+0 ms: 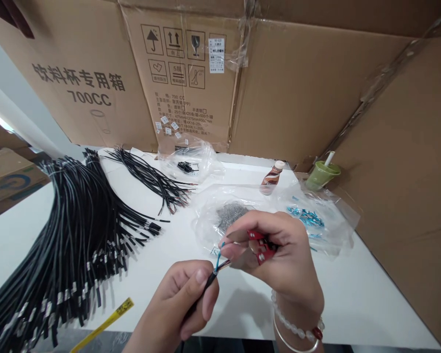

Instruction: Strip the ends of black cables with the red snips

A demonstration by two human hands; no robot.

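Observation:
Near the table's front edge, my left hand [191,294] pinches a black cable [210,280] between thumb and fingers. Thin wires, one of them blue [218,260], stick out of the cable's end, up toward the other hand. My right hand [275,250] is closed around a small red-handled tool [261,247] with flat metal blades. Its thumb and index fingertips meet at a small blue piece [223,244] at the top of the blue wire. The tool's blades lie beside the wires; whether they touch them cannot be told.
Large bundles of black cables [77,211] cover the left side, with a smaller bundle [150,176] behind. Plastic bags hold grey parts [232,215], blue parts [306,216] and black parts [186,167]. A bottle [272,179], green cup [322,174], yellow strip [105,323] and cardboard walls [301,88] surround them.

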